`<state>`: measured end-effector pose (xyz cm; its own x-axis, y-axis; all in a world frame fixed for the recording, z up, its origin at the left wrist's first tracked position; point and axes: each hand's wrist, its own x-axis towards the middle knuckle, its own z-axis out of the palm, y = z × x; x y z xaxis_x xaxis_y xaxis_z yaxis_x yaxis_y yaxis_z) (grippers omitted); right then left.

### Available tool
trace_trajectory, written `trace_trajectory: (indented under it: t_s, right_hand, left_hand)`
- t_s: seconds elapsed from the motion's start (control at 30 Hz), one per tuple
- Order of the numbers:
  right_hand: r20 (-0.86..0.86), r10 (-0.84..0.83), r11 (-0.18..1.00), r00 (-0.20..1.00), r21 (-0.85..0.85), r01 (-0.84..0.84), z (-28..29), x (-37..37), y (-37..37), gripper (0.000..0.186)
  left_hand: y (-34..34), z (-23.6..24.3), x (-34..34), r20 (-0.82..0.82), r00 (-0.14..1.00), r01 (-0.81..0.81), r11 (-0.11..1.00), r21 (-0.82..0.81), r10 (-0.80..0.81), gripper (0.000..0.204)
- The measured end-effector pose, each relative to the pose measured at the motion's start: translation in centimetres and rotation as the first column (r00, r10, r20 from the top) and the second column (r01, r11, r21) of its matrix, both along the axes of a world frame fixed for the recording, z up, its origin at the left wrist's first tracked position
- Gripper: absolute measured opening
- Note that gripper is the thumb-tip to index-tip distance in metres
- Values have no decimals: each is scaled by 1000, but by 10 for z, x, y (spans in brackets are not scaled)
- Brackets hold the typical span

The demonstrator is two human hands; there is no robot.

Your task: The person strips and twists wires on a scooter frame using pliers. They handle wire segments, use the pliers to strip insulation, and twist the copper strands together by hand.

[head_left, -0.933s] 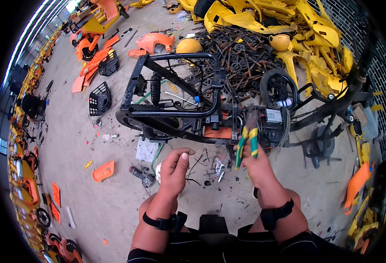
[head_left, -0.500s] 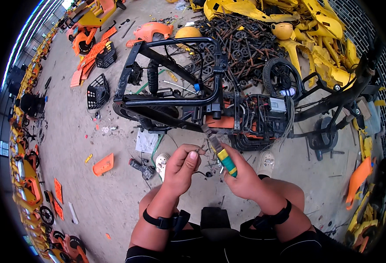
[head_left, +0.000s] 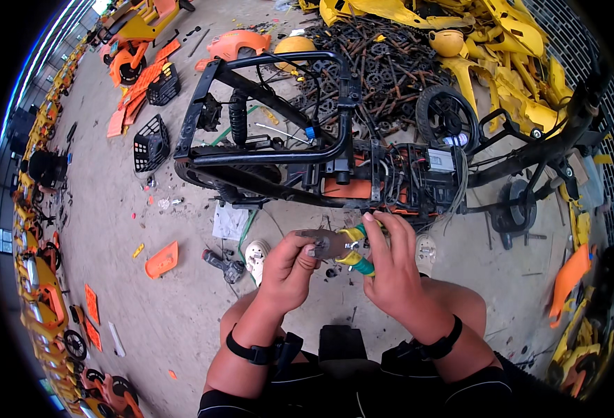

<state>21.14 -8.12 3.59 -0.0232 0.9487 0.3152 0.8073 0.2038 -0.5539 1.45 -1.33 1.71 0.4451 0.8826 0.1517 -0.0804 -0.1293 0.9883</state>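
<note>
My right hand (head_left: 395, 268) holds a pair of pliers (head_left: 353, 258) with yellow and green handles, the handles spread between its thumb and outstretched fingers. The wide, worn metal jaws point left and reach the fingertips of my left hand (head_left: 286, 272). Thumb and forefinger of that hand are pinched together at the jaws. What they hold, if anything, is too small and covered to name. Just beyond both hands lies a stripped black scooter frame (head_left: 265, 161), with wiring and a silver box (head_left: 440, 160) in its middle.
A cordless power tool (head_left: 223, 266) and an orange plastic piece (head_left: 161, 260) lie on the floor to the left. Beyond the frame are a heap of rusty metal parts (head_left: 369, 76) and yellow body panels (head_left: 509, 70). A black basket (head_left: 151, 144) lies at far left.
The pliers have turned from pointing up and away to pointing left, and their handles have spread. Their jaws have come to my left fingertips. My right fingers have straightened.
</note>
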Motion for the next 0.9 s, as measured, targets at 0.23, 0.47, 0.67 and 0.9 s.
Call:
trace_trajectory:
  t_s: [0.23, 0.47, 0.67, 0.9]
  right_hand:
    - [46, -21, 999, 999, 50, 19, -3, 0, 3, 97]
    - [155, -98, 991, 983, 111, 81, -3, -2, 4, 87]
    - [176, -133, 983, 975, 148, 108, -6, 0, 5, 83]
    - [-82, -43, 999, 996, -11, 42, -9, 9, 6, 73]
  left_hand:
    - [3, 2, -1, -104, 994, -19, 996, 87, 28, 18]
    - [9, 3, -3, -172, 978, -86, 978, 192, 119, 12]
    - [11, 9, 3, -184, 970, -107, 961, 255, 157, 11]
    - [10, 8, 12, -176, 973, -114, 975, 192, 148, 13]
